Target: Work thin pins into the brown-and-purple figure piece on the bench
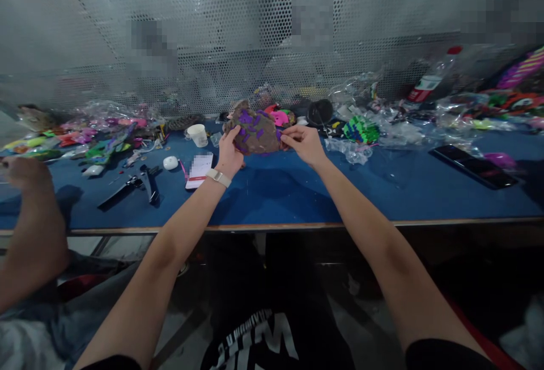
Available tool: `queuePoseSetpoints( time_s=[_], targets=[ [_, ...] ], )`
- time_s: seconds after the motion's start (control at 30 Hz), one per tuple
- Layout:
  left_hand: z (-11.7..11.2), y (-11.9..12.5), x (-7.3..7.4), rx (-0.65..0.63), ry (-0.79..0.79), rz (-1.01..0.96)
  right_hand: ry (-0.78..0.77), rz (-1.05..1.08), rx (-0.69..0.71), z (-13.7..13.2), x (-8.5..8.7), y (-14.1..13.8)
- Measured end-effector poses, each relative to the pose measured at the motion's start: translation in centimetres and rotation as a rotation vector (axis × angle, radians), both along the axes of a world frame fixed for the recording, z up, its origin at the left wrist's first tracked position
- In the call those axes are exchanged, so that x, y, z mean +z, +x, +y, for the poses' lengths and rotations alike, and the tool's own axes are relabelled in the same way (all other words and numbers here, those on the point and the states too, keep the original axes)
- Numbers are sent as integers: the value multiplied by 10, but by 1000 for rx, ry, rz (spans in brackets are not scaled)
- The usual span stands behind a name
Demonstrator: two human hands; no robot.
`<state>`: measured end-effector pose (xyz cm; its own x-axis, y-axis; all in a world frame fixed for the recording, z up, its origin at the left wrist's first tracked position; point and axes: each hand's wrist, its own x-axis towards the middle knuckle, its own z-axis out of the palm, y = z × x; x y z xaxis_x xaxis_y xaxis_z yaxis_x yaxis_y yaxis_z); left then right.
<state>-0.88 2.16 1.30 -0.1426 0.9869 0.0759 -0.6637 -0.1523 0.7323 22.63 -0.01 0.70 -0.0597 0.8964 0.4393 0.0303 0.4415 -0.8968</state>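
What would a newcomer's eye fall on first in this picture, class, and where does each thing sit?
Probably the brown-and-purple lump near the middle, held above the blue table between the left grip and the right grip. Next might come the bright, mostly green bundle to its right, then the red-capped bottle farther right, toward the back of the table.

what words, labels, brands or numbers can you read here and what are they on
Nothing reads with certainty.
Black shirt: large white lettering, too slanted and foreshortened to quote surely.
Bottle with red cap: label print too small and blurred.
Phone with lit screen: screen text obscured.
Brown-and-purple piece in the left hand and right hand: no text visible.
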Motion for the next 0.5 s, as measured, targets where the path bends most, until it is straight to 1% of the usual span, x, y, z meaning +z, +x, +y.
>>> queuePoseSetpoints(
  time_s=[0.13,0.27,0.33,0.5],
  targets=[
    [-1,-1,4,9,-6,-3,7,18,5,-2,1,-3],
    [-1,-2,6,24,-34,-17,-24,20,50,-4,1,-3],
    [-1,-2,6,31,-40,-25,-24,23,64,-3,0,-4],
    [1,-3,3,30,-17,-39,5,76,40,2,-8,-8]
  ],
)
